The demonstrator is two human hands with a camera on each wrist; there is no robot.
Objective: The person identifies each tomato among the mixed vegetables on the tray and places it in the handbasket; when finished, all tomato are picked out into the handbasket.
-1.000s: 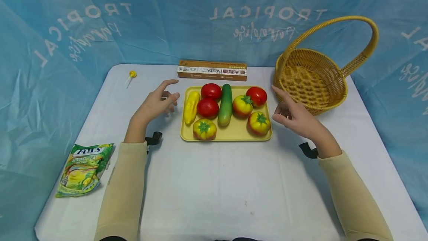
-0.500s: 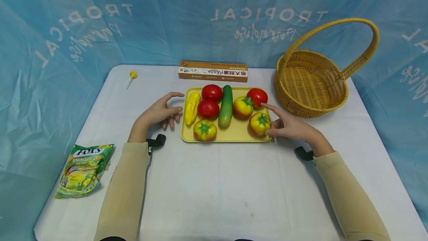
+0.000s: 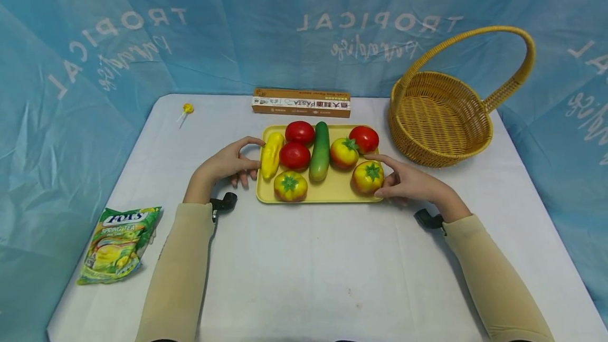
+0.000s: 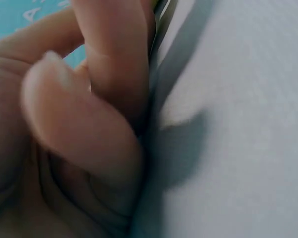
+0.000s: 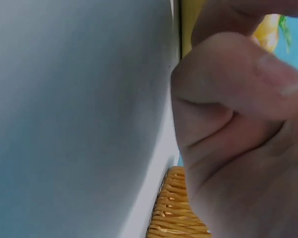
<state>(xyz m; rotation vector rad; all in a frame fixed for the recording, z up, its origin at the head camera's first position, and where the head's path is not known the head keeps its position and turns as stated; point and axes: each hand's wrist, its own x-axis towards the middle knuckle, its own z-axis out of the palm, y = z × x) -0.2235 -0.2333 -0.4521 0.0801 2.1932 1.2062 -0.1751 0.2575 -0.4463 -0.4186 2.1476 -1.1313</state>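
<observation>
A yellow tray [image 3: 328, 190] holds a yellow banana-like piece [image 3: 272, 156], a cucumber [image 3: 319, 152], red tomatoes [image 3: 295, 156] and yellow-red tomatoes [image 3: 291, 186]. My left hand [image 3: 223, 163] is at the tray's left rim, thumb and index finger spread beside the yellow piece, other fingers low by the table. At the right rim, my right hand [image 3: 413, 181] has its index finger and thumb reaching over the edge around the lower right tomato [image 3: 368, 177]; contact is unclear. Bent fingers [image 4: 84, 129] fill the left wrist view; the right wrist view shows the right thumb [image 5: 238, 74].
A pasta box [image 3: 301, 102] lies behind the tray. A wicker basket [image 3: 439, 117] with a tall handle stands at the back right. On the left are a lollipop [image 3: 188, 108] at the back and a green candy bag [image 3: 119, 244] nearer the front.
Both hands have moved inward to the tray's sides, the right one also lower in the view. The tray and its contents show no clear movement.
</observation>
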